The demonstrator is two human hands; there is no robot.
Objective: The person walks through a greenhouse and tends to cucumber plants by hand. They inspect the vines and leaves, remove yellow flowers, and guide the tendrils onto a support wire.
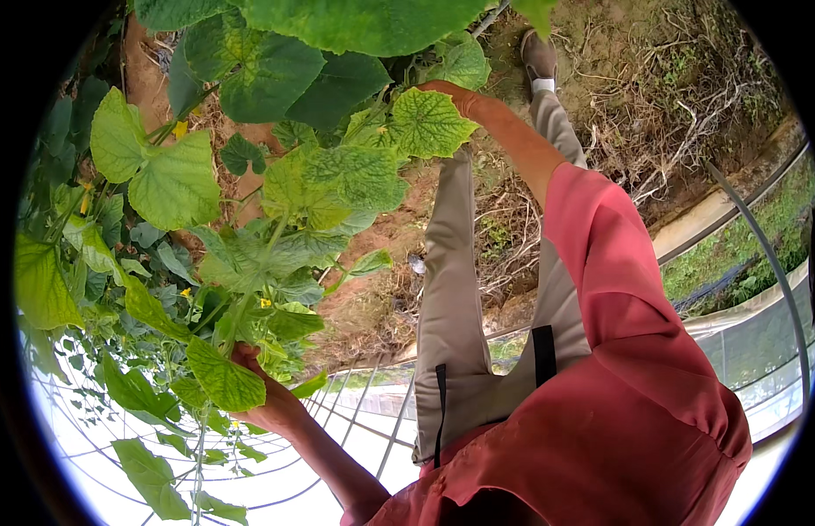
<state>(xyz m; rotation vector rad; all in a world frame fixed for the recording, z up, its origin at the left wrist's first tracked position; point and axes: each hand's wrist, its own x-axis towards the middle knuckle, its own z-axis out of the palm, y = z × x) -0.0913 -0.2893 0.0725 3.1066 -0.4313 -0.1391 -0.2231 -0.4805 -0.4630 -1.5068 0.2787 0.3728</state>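
Cucumber-like vines with broad green leaves fill the left side of the view. My left hand (266,401) is at lower left with its fingers curled at a vine stem (231,332). A bright green leaf (227,376) covers part of that hand. Farther up, my right hand (450,93) reaches in among the leaves, behind a yellow-mottled leaf (434,123). Its fingertips are hidden there, so what they touch does not show. Between the two hands hang pale, mottled leaves (345,177) and a small yellow flower (265,303).
My trousered legs (450,263) stand on bare soil strewn with dry stalks (670,158). A brown shoe (539,56) shows at the top. Curving up at the right is a grey hoop pipe (769,243). Large dark leaves (269,75) overhang the upper left.
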